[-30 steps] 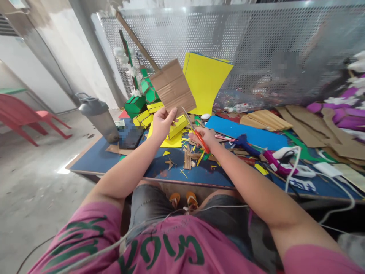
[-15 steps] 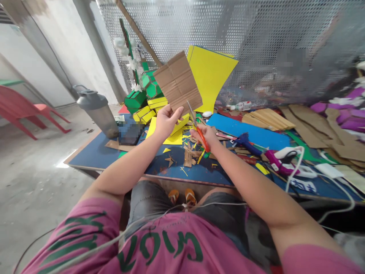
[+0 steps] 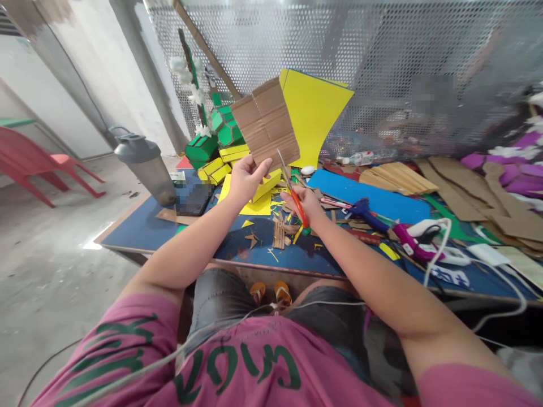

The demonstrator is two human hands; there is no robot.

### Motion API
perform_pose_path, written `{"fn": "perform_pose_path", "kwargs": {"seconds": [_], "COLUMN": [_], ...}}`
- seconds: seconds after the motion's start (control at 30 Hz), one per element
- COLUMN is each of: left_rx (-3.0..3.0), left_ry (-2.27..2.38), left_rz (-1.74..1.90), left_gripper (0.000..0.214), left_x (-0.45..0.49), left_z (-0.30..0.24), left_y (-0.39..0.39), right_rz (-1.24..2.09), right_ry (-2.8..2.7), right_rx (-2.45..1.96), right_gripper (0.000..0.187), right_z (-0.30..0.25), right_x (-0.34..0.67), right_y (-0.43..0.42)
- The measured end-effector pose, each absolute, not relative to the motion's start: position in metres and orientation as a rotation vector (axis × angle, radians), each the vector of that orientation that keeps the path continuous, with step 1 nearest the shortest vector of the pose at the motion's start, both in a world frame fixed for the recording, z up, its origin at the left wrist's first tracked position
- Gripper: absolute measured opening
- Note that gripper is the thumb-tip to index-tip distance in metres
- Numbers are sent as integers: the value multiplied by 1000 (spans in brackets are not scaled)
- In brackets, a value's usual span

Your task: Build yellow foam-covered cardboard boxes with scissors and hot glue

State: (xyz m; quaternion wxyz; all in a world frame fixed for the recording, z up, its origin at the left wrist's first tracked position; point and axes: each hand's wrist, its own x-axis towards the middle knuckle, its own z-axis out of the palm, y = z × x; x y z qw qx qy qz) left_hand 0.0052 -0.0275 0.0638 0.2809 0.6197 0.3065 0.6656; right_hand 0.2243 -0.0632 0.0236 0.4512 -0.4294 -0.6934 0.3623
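My left hand (image 3: 245, 180) pinches the lower edge of a brown corrugated cardboard piece (image 3: 266, 123) and holds it upright above the blue table (image 3: 139, 229). My right hand (image 3: 306, 204) grips orange-handled scissors (image 3: 292, 189). Their blades point up at the cardboard's lower right edge. Cardboard and yellow paper scraps (image 3: 280, 232) lie on the table below both hands.
A yellow sheet (image 3: 314, 110) leans on the perforated metal screen behind. Green and yellow paper boxes (image 3: 212, 150) and a grey shaker bottle (image 3: 144, 164) stand at left. A blue sheet (image 3: 373, 198), glue guns (image 3: 407, 237), white cables and cardboard strips (image 3: 466, 192) lie at right. Red chair (image 3: 29, 169) far left.
The cardboard has risen slightly and tilted since a second ago. The scissors have moved up with it and their blades have reached its lower right edge.
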Motion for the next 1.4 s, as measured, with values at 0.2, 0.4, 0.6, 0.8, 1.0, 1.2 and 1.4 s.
{"fn": "perform_pose_path", "kwargs": {"seconds": [0.2, 0.4, 0.6, 0.8, 1.0, 1.2, 1.4], "left_rx": [1669, 1675, 1641, 1665, 1672, 1656, 1649], "left_ry": [846, 808, 823, 843, 855, 866, 848], "left_rz": [1776, 1786, 1793, 1800, 1781, 1788, 1795], "left_gripper": [60, 58, 50, 52, 51, 50, 50], "left_x": [5, 4, 4, 4, 3, 4, 4], "left_z": [64, 61, 60, 62, 62, 62, 59], "left_y": [-30, -25, -25, -30, -31, -32, -29], "right_rz": [862, 821, 732, 641, 770, 783, 876], "right_ry": [-1738, -1752, -1763, -1808, -1804, -1797, -1781], "right_rx": [-1067, -1050, -1040, -1057, -1094, -1104, -1109], "right_gripper": [71, 71, 69, 68, 69, 69, 65], "right_z": [25, 21, 23, 25, 21, 22, 23], "right_x": [227, 228, 229, 229, 229, 229, 231], "right_y": [-64, -61, -63, -63, -61, -62, -62]}}
